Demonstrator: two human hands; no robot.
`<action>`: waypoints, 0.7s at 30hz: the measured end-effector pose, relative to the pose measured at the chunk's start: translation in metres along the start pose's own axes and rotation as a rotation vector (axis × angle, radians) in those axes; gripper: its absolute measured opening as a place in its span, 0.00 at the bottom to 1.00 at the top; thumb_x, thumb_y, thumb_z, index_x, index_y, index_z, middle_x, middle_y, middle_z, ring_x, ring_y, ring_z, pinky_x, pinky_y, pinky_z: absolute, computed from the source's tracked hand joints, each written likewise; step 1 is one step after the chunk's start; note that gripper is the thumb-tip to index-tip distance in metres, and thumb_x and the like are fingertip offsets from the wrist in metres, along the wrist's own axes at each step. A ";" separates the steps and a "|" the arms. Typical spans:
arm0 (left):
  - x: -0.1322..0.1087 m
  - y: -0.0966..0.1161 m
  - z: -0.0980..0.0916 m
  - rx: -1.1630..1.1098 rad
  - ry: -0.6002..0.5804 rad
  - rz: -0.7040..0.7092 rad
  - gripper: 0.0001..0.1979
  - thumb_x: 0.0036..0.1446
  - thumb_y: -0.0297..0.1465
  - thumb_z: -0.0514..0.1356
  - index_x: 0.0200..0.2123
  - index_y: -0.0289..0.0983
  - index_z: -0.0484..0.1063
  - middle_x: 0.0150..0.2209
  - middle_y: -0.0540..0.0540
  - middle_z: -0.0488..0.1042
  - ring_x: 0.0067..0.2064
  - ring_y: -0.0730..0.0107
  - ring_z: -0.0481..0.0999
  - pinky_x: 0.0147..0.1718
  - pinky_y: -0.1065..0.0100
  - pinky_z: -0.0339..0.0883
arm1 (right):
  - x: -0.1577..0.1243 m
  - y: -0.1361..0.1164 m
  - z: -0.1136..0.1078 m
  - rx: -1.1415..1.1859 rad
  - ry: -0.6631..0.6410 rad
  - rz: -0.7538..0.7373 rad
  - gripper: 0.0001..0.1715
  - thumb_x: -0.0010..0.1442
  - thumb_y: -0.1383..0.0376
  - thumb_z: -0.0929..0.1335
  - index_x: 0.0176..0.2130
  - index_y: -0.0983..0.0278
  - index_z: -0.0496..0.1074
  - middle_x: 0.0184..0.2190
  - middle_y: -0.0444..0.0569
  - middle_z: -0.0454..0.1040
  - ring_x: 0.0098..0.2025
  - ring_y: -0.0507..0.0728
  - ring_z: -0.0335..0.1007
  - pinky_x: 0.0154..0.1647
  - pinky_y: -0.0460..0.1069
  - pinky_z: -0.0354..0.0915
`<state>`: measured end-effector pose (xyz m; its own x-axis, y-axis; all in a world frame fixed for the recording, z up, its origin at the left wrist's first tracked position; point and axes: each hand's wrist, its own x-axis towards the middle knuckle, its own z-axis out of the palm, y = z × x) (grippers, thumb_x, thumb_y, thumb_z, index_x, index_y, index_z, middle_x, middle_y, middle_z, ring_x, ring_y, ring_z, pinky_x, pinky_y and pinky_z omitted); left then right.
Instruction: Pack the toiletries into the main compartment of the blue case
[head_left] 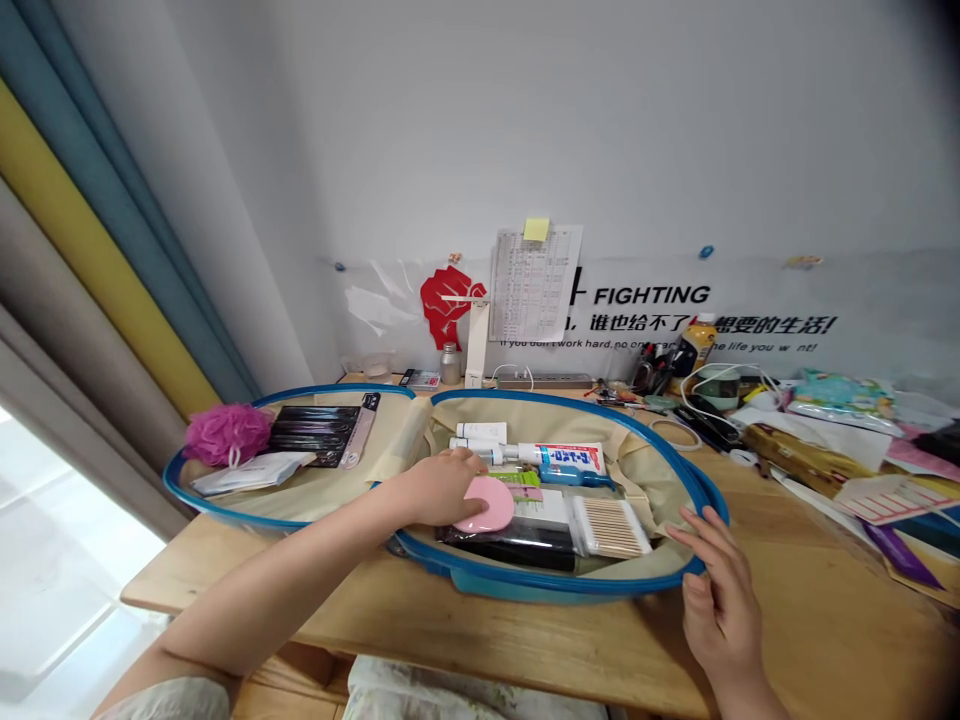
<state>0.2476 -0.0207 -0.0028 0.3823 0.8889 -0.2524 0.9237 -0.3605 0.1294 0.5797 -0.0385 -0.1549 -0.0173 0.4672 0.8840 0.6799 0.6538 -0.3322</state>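
An open case with a blue rim (570, 585) and beige lining lies on the desk. My left hand (442, 488) is inside its right half, closed on a flat pink oval sponge (491, 503), thumb across its face. Around that hand lie white bottles (480, 432), a toothpaste tube (562, 456), a blue tube (574, 477), a pack of cotton swabs (611, 526) and a dark packet (525, 545). My right hand (720, 590) is at the case's right rim with fingers apart, holding nothing. What lies under my left palm is hidden.
In the case's left half are a pink bath puff (227, 435), a black brush set (311, 432) and a white packet (251, 472). Behind the case stand a white lamp (477, 345) and a power strip (544, 381). Clutter and a yellow-labelled bottle (697, 345) fill the right side.
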 end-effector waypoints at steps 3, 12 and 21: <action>0.004 -0.006 0.005 -0.042 -0.072 0.038 0.36 0.55 0.46 0.61 0.63 0.37 0.59 0.59 0.36 0.67 0.59 0.48 0.69 0.53 0.55 0.66 | 0.000 0.001 0.001 0.005 0.011 0.001 0.22 0.67 0.53 0.58 0.48 0.62 0.72 0.52 0.58 0.73 0.63 0.67 0.62 0.60 0.67 0.59; 0.009 0.001 0.016 -0.083 -0.053 0.189 0.40 0.53 0.41 0.65 0.66 0.41 0.54 0.65 0.37 0.61 0.64 0.48 0.62 0.59 0.52 0.60 | -0.001 0.004 0.000 0.009 -0.008 -0.003 0.22 0.67 0.54 0.58 0.49 0.63 0.71 0.53 0.59 0.72 0.64 0.69 0.59 0.60 0.68 0.58; -0.008 -0.019 0.006 0.009 0.213 0.060 0.36 0.61 0.45 0.55 0.68 0.39 0.50 0.69 0.36 0.52 0.69 0.51 0.51 0.64 0.53 0.50 | 0.000 0.002 0.001 0.019 0.001 -0.004 0.22 0.67 0.55 0.59 0.48 0.64 0.72 0.54 0.59 0.72 0.64 0.70 0.60 0.61 0.68 0.57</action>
<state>0.2273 -0.0226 -0.0086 0.4236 0.9051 -0.0357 0.9001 -0.4161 0.1292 0.5801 -0.0366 -0.1563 -0.0196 0.4639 0.8857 0.6657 0.6670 -0.3347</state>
